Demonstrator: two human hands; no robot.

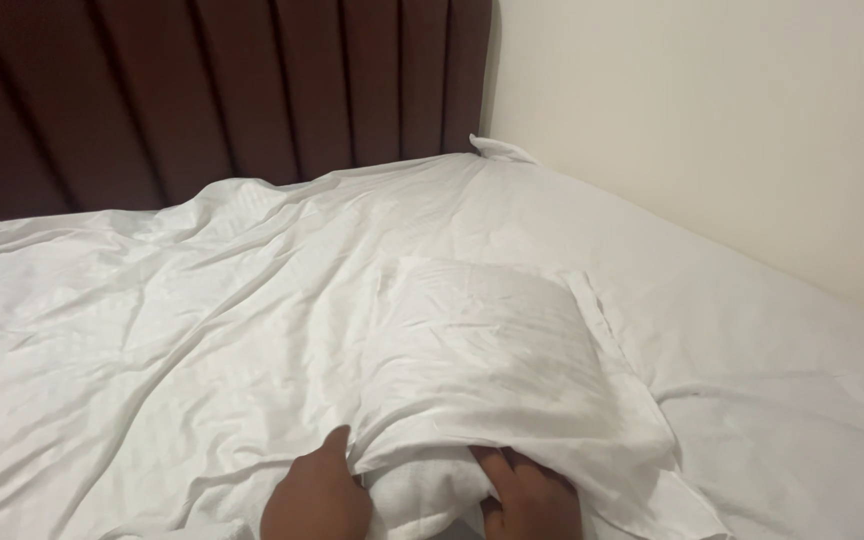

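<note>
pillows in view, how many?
1. The white pillow lies right of centre on the bed sheet, near both hands. More may be hidden under the sheet.

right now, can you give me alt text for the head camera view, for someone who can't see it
Two bare hands, the left hand and right hand, grip the near end of a white pillow in its pillowcase on a bed with a rumpled white sheet. A dark brown padded headboard and a cream wall stand behind.
</note>
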